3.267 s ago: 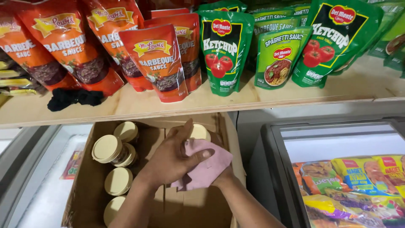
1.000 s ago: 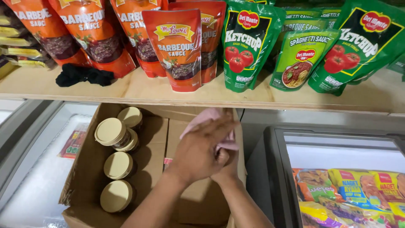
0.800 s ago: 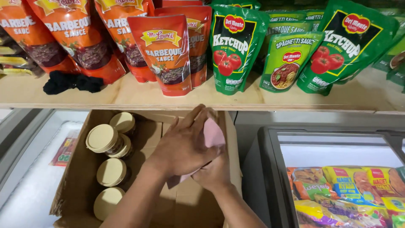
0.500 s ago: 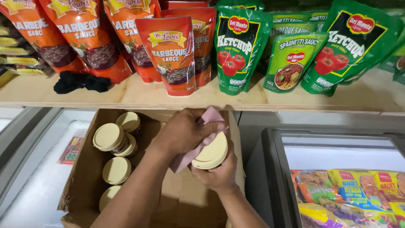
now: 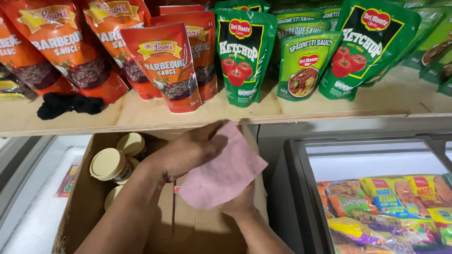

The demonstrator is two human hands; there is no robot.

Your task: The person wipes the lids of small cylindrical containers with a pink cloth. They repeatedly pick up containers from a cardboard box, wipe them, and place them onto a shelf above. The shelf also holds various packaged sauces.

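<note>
Over an open cardboard box, the right hand sits under a pink cloth, which hides whether its fingers grasp anything. The left hand presses down on the cloth's top, fingers pinching its upper edge. Beige-lidded jars stand in the box's left side. Beyond, a wooden shelf carries orange sauce pouches and green ketchup pouches.

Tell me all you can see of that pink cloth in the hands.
The cloth is pale pink, thin and soft-looking, with a faintly fuzzy surface. It hangs draped over something the right hand holds from below, hiding it. The left hand presses its upper edge with the fingers. It sits above an open cardboard box.
</note>
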